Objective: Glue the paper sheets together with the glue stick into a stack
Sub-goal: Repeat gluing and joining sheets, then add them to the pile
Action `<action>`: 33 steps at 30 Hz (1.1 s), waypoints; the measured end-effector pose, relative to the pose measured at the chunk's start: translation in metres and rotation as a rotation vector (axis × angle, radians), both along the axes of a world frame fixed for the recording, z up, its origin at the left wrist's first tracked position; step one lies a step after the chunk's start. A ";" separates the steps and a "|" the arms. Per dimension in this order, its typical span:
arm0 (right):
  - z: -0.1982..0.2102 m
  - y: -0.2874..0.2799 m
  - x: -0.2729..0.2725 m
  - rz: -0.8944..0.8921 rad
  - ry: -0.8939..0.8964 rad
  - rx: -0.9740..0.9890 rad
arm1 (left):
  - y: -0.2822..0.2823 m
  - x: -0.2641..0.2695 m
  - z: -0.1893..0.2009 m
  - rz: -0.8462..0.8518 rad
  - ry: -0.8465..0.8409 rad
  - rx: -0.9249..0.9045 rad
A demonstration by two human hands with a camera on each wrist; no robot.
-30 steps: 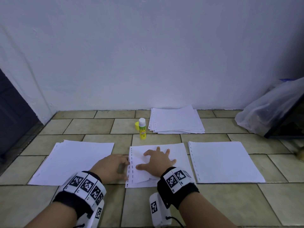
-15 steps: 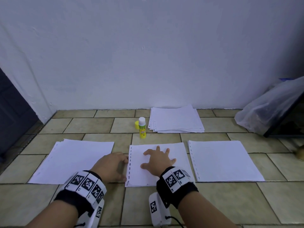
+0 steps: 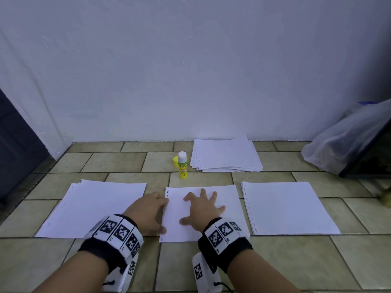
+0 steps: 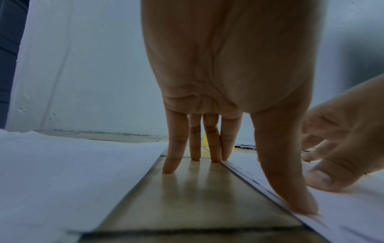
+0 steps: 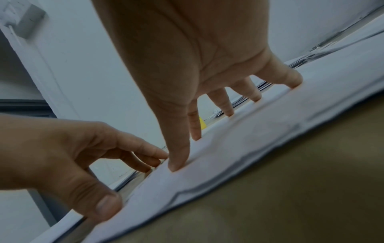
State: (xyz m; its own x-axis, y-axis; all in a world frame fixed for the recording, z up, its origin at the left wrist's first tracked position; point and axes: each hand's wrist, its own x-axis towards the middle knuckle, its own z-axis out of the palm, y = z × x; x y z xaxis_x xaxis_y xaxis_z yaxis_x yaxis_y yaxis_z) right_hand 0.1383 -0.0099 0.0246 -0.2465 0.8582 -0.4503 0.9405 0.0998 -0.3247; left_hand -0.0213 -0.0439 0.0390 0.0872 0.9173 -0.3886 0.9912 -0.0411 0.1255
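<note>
pressing flat, the right hand (image 3: 204,210) spreads straight fingers on the middle sheets (image 3: 226,199) at lower centre of the head view; no grip on anything. the left hand (image 3: 146,212) lies with its fingers on the floor (image 3: 201,178) and its thumb on the sheets' punched left edge, also holding nothing. the glue stick (image 3: 182,164) stands uncapped just above, its yellow cap (image 3: 175,161) beside it. a left pile (image 3: 95,206), a right pile (image 3: 283,208) and a far stack (image 3: 226,154) near the wall lie apart. judging by this, one joint is being pressed; how many sheets are bonded cannot be told, and several piles look left to glue.
</note>
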 end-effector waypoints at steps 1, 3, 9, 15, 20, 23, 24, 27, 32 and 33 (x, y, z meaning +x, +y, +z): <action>0.000 -0.001 0.000 0.004 -0.001 0.003 | 0.000 0.001 0.000 0.002 0.005 -0.005; 0.001 -0.002 -0.001 0.011 -0.002 0.008 | 0.001 0.001 0.000 -0.004 0.015 -0.013; 0.002 -0.004 -0.008 0.034 -0.024 0.001 | 0.000 -0.006 0.001 0.004 -0.034 -0.008; 0.004 -0.004 -0.004 0.055 -0.049 0.048 | 0.001 -0.005 0.002 0.014 -0.094 0.002; 0.005 -0.004 -0.003 0.146 -0.064 0.175 | 0.004 0.006 0.002 -0.009 -0.012 0.054; 0.002 -0.005 -0.010 0.262 -0.021 0.197 | 0.006 0.014 0.002 0.002 0.079 0.037; 0.001 -0.005 -0.012 0.316 -0.012 0.196 | 0.007 0.016 0.002 0.013 0.095 0.033; 0.007 -0.001 -0.011 0.432 -0.087 0.152 | 0.010 0.021 0.004 0.046 0.123 0.010; 0.019 0.023 0.028 0.270 -0.110 0.069 | 0.009 0.019 0.005 0.039 0.124 -0.002; 0.021 0.027 0.040 0.239 -0.111 0.069 | 0.009 0.018 0.005 0.038 0.121 -0.005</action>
State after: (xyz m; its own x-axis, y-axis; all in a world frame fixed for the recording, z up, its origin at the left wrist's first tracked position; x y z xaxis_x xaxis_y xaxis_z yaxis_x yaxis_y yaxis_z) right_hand 0.1787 0.0171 0.0454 -0.3981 0.8115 -0.4278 0.9171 0.3413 -0.2060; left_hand -0.0031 -0.0349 0.0440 0.0046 0.9171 -0.3987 1.0000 -0.0027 0.0053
